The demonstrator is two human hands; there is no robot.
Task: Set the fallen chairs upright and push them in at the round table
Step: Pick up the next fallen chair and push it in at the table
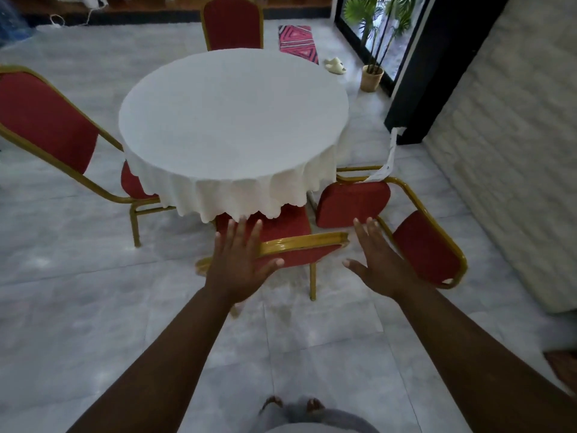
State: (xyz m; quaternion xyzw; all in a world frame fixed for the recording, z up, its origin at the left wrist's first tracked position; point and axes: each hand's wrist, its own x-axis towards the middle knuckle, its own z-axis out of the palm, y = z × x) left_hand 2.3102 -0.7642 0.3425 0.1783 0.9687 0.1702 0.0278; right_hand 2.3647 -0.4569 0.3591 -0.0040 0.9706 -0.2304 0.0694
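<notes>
A round table [234,114] under a white cloth stands in the middle of the room. Directly below me a red chair with a gold frame [299,242] stands upright, its seat partly under the cloth. My left hand [242,260] hovers flat and open over the left end of its back rail. My right hand [374,257] is spread open just right of that rail, holding nothing. To the right another red chair [427,248] lies on its side on the floor. An upright red chair [46,120] stands at the left and one more [232,23] at the far side.
A white textured wall [505,151] runs along the right. A black door frame [418,89], a potted plant [371,76], a pink mat [298,42] and a slipper [335,65] lie beyond the table. Grey tiled floor [93,307] spreads to the left. My feet [293,404] show at the bottom.
</notes>
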